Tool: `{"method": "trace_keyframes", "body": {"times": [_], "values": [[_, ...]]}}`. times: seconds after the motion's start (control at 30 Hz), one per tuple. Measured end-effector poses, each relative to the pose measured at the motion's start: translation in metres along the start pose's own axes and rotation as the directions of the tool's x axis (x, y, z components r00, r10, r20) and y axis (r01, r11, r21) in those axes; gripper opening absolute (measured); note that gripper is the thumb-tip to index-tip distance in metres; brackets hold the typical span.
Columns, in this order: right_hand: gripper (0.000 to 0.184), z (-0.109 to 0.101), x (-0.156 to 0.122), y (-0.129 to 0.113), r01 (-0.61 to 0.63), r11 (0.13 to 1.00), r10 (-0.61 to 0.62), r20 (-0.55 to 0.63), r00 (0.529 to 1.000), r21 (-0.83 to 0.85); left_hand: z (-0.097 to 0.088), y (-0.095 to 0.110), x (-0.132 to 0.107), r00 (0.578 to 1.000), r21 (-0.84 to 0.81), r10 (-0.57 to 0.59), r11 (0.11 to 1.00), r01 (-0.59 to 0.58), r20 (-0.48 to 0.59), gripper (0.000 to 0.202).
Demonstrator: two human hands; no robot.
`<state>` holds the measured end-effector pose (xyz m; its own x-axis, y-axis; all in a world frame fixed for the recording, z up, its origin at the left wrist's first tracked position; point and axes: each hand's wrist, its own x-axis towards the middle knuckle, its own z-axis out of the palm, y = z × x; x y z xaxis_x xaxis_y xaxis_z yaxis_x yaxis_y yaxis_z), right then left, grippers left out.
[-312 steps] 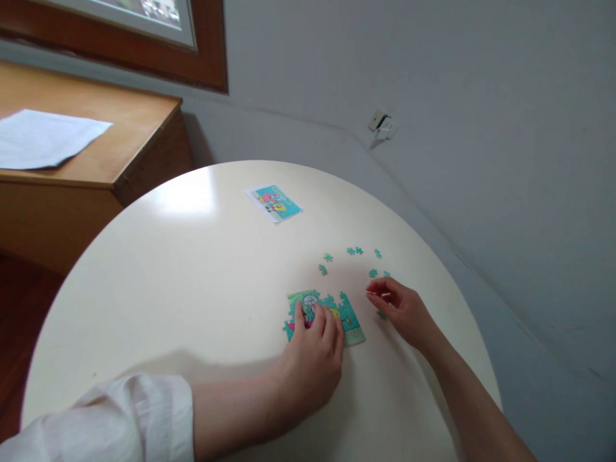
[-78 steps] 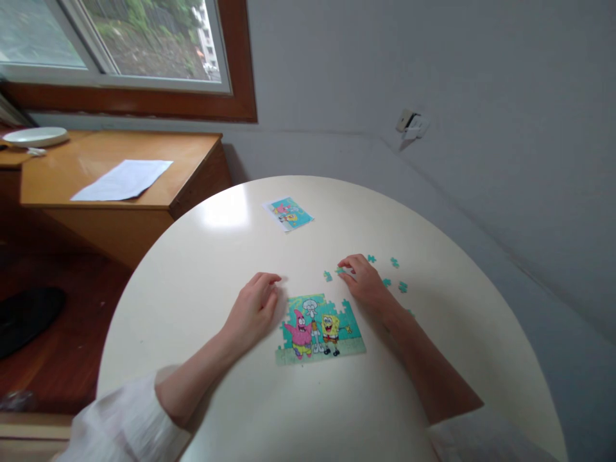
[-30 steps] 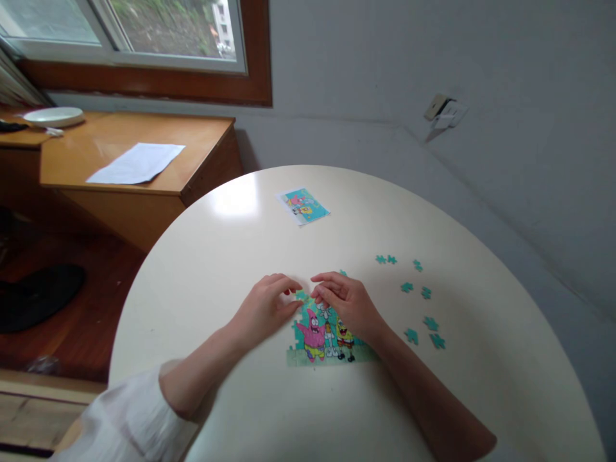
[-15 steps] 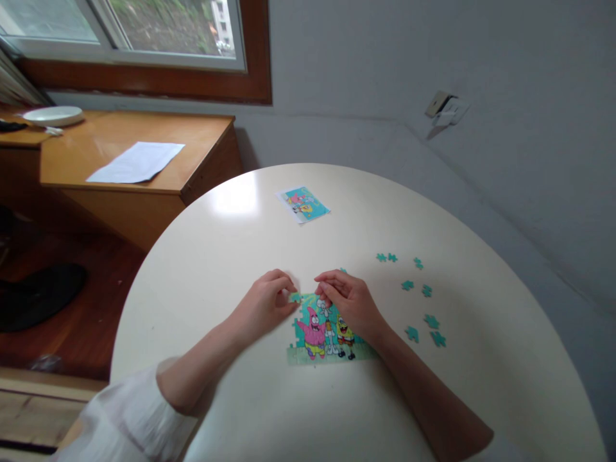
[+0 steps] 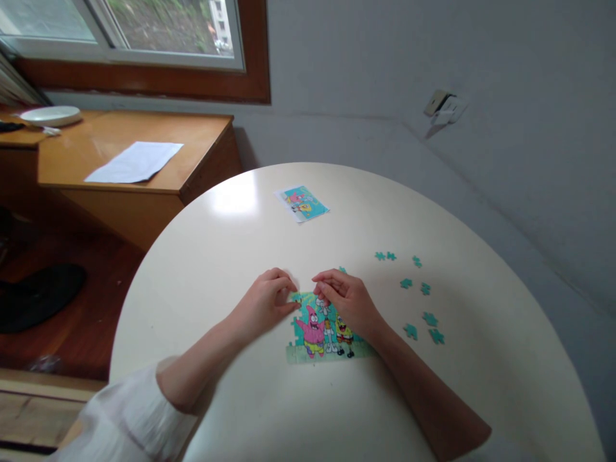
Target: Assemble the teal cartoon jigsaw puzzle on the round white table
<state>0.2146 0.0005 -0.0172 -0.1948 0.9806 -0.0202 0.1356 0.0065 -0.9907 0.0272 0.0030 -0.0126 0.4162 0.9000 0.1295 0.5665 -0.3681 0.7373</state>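
From the head camera, with twelve o'clock pointing away from us, we see a flat, green-and-teal cardboard jigsaw with cartoon figures (image 5: 312, 335) on the round, glossy white table (image 5: 240, 398). We judge the step in hand to be seating a small green, knobbed cardboard piece (image 5: 295, 297) at the puzzle's ten-to-eleven o'clock corner. Our left hand (image 5: 262, 303) comes in from ten o'clock, thumb and forefinger a little apart with the piece between them, so it lies right at the fingertips; the puzzle spreads away toward four o'clock from that grip.

Our right hand (image 5: 353, 305) arches over the upper edge at one o'clock, fingers drawn together — whether they pinch anything, we cannot tell. The next move, we think, calls for lining up the knobs and pressing lightly.

Loose teal cardboard pieces (image 5: 407, 283) lie well apart from both grips, between one and three o'clock; a printed paper picture (image 5: 307, 203) sits near twelve.
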Motion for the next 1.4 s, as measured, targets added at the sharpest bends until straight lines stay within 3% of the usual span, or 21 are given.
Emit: {"method": "trace_keyframes", "body": {"times": [0.37,0.63,1.07,1.4], "values": [[0.015,0.0,0.0,0.0,0.011,1.0,-0.011,0.003,1.0,-0.023,-0.001,0.0,0.001,1.0,0.012,0.007,1.0,-0.007,-0.003,0.014],[0.014,0.0,0.0,0.001,0.009,0.999,-0.009,0.006,1.0,-0.035,0.0,0.001,0.0,1.0,-0.065,-0.012,0.998,0.012,-0.005,0.007],[0.014,0.0,0.0,0.0,0.009,0.999,-0.009,0.006,1.0,-0.043,0.003,0.004,-0.002,0.999,0.084,0.018,0.996,-0.014,-0.045,0.006],[0.012,0.0,-0.001,-0.002,0.011,0.999,-0.011,0.002,1.0,-0.052,0.005,0.009,-0.003,0.988,0.258,0.149,0.957,-0.133,-0.043,0.016]]}}
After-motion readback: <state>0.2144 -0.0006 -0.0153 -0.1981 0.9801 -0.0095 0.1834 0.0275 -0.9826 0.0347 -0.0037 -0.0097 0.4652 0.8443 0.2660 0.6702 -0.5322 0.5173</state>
